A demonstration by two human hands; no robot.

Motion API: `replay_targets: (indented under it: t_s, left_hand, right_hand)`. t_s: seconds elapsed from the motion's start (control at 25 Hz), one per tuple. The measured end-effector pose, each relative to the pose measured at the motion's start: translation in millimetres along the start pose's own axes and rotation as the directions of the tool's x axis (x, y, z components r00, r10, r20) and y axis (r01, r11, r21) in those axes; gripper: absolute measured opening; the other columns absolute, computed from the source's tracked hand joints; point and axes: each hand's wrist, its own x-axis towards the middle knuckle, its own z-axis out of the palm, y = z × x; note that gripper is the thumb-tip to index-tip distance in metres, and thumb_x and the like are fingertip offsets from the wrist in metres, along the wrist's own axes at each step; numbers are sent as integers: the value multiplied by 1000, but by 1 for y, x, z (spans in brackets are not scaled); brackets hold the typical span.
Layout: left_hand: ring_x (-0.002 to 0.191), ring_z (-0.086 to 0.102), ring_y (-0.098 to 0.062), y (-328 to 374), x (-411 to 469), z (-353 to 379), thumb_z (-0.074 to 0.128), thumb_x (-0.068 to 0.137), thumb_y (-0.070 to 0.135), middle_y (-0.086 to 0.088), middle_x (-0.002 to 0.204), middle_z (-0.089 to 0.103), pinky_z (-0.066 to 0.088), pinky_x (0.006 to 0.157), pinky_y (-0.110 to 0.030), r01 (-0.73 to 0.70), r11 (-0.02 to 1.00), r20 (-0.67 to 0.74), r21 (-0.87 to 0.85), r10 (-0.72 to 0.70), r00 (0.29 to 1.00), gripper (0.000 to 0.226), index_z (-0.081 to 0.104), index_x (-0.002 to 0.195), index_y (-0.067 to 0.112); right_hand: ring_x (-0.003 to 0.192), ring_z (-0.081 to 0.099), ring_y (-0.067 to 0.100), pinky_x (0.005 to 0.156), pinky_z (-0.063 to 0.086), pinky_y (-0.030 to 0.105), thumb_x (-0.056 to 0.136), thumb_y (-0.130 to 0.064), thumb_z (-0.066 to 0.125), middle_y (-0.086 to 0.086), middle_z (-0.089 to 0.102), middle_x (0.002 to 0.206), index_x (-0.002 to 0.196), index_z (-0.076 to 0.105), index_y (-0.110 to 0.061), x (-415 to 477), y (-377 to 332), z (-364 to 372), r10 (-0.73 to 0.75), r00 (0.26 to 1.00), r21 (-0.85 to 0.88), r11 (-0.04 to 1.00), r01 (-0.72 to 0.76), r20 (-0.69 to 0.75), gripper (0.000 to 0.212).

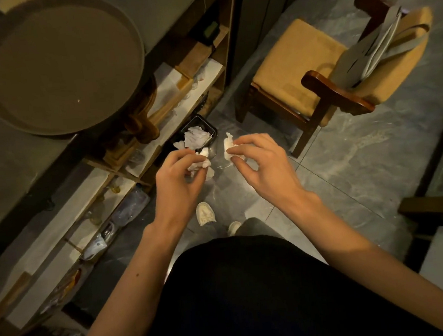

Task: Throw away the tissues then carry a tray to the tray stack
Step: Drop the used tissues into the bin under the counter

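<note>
My left hand (178, 174) pinches a crumpled white tissue (200, 165) over the near edge of a small black bin (212, 131) on the floor. Several white tissues (195, 138) lie inside the bin. My right hand (259, 162) holds another crumpled tissue (229, 147) just to the right of the bin. A round brown tray (58, 64) rests on the grey counter at the upper left, partly over its edge.
Wooden shelves (124, 154) with glasses and boxes run under the counter on the left. A wooden armchair (321, 72) with tan cushions and a grey bag stands at the upper right. Grey tiled floor (347, 163) lies between them, with my shoes (205, 213) below my hands.
</note>
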Motion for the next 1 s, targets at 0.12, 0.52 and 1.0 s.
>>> replay_targets:
  t_s: [0.12, 0.52, 1.0]
  left_hand:
    - [103, 60, -12, -10, 14, -9, 71, 85, 17, -3, 112, 63, 50, 84, -17, 21, 1000, -6, 17, -21, 1000, 16, 73, 101, 17]
    - [99, 61, -14, -4, 48, 30, 71, 84, 12, -6, 109, 63, 55, 75, -28, 160, 987, -87, 10, -159, 983, 16, 73, 99, 12]
    - [98, 58, -12, -11, 113, 164, 69, 86, 17, -8, 110, 62, 52, 79, -23, 470, 880, -210, 63, -449, 869, 18, 72, 103, 10]
  right_hand:
    - [102, 59, 24, 85, 40, 22, 87, -12, 69, 8, 68, 104, 99, 75, -10, 15, -4, 5, -29, 999, 4, 1000, 29, 27, 13]
    - [102, 60, 26, 84, 44, 28, 88, -12, 68, 7, 68, 105, 100, 75, -10, 64, 58, 9, -104, 981, 65, 993, 94, 164, 13]
    - [103, 58, 23, 81, 46, 27, 89, -15, 65, 6, 67, 106, 103, 74, -12, 145, 230, 50, -307, 851, 243, 945, 219, 426, 16]
